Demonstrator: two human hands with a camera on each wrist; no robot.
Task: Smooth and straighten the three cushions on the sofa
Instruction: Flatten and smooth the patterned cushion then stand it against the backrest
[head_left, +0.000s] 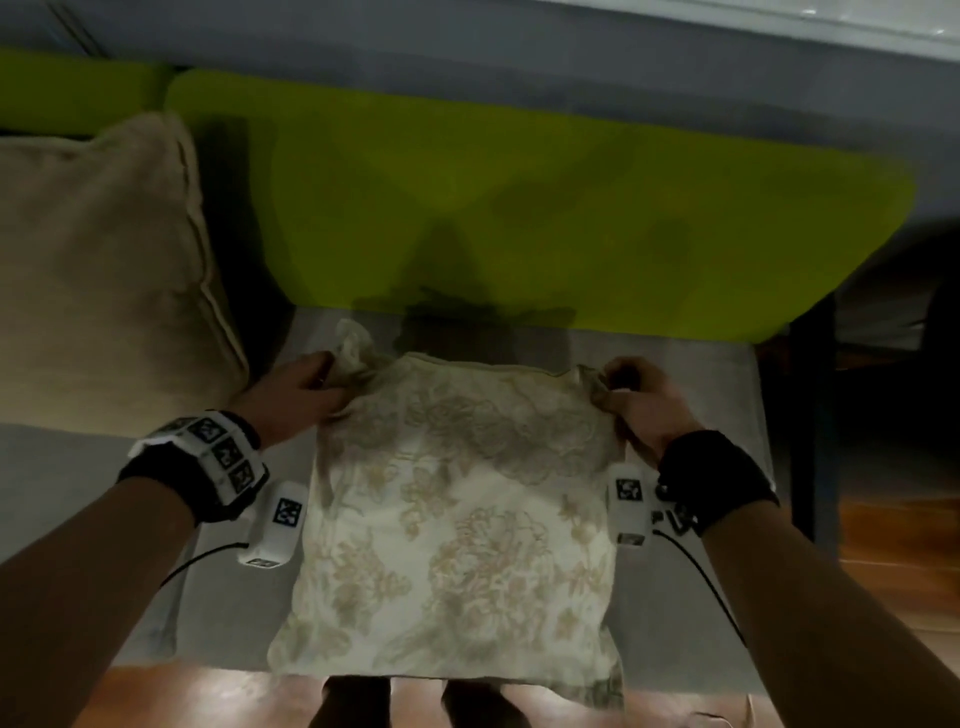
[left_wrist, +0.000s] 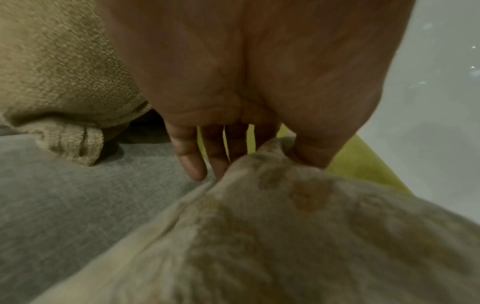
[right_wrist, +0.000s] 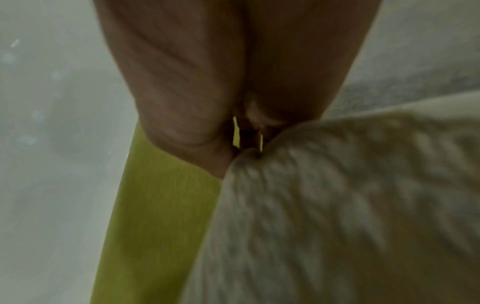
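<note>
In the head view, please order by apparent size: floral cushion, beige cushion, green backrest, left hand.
1. green backrest
2. floral cushion
3. beige cushion, partly cut off by the frame, so its rank against the floral cushion is unsure
4. left hand

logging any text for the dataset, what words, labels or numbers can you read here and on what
No readable words, brands or numbers in any view.
Wristband on the left hand: square black-and-white marker codes, no letters.
White device by the left wrist: one marker code, no text.
White device by the right hand: one marker code, no text.
Floral cushion: pattern only.
</note>
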